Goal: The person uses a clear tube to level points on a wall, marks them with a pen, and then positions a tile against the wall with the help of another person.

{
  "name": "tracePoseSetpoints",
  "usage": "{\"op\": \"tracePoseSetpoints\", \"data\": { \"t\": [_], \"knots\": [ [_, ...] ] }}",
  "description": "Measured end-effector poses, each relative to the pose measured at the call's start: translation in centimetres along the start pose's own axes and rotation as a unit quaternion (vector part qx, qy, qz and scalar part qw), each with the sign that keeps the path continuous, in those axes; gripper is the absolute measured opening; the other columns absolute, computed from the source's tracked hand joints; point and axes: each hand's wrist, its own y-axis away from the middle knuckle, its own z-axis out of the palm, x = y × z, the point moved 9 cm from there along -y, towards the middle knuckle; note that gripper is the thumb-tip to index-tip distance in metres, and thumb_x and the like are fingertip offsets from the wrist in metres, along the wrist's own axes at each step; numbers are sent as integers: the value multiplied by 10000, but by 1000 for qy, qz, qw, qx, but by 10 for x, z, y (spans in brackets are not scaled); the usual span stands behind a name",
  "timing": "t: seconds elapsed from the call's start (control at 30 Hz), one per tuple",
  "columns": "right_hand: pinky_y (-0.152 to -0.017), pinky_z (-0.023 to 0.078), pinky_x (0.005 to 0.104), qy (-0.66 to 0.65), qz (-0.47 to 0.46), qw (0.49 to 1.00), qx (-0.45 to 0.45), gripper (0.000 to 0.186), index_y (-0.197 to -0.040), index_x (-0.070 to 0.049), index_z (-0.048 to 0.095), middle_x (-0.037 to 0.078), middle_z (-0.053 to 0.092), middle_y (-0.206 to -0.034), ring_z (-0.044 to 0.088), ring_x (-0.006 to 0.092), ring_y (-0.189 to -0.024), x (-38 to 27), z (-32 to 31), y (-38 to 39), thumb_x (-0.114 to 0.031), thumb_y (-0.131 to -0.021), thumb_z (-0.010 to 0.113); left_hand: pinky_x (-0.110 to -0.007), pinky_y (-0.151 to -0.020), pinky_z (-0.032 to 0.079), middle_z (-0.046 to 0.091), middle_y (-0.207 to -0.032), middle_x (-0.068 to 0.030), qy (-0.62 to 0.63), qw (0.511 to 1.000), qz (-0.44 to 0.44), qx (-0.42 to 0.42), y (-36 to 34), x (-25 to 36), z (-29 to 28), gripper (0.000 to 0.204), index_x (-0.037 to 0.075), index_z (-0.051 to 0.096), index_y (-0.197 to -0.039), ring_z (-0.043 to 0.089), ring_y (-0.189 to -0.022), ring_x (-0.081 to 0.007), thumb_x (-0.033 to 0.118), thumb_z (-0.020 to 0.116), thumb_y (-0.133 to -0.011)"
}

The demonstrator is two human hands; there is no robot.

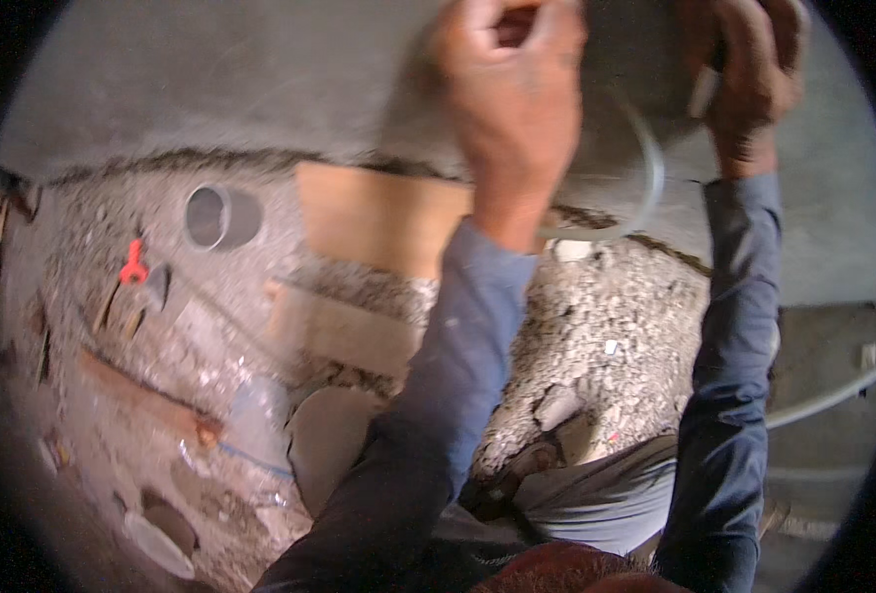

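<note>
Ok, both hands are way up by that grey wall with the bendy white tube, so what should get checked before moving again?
1. Left hand on the tube: cannot tell; it is closed into a fist, but blur hides what it grips.
2. Right hand gripping: ok; it is shut on a small pale piece against the wall.
3. Tube free of kinks: ok; it curves smoothly below the hands.
4. Footing: not ok; loose rubble covers the ground.
5. Tools within reach: not ok; the red tool lies far down to the left.
</note>
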Motion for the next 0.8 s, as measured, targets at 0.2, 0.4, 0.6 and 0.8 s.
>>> {"op": "tracePoseSetpoints", "data": {
  "t": [0.2,0.4,0.6,0.8],
  "knots": [
    [-1114,483,504,-48,-47,997,32,353,-1155,-47,720,177,593,-1263,552,404,-1318,-20,0,0,-43,-804,759,-192,-613,437,673,-835,12,4,999,33,2,-6,-18,-19,214,-7,713,-955,552,-699,-30,125,851,-859],
    [-1111,483,502,-27,-76,996,39,354,-1142,-41,726,179,614,-1229,566,405,-1303,-34,-2,-12,-54,-791,761,-231,-653,480,670,-810,-22,-6,1000,21,2,-5,-10,-25,79,-13,690,-932,586,-721,-68,25,757,-913],
    [-1105,491,488,-29,-97,994,44,353,-1145,-52,730,166,626,-1234,577,384,-1291,-28,-2,-7,-68,-794,761,-225,-666,476,660,-809,-17,6,999,44,-7,-6,-9,-23,105,-16,685,-955,577,-732,-63,33,767,-912],
    [-1117,486,482,-35,-113,991,56,349,-1143,-64,733,164,634,-1231,578,372,-1289,-25,0,-5,-77,-795,762,-228,-672,476,660,-808,-17,-5,998,59,-4,-8,-10,-24,107,-16,685,-952,576,-729,-65,37,769,-912]
  ]
}}
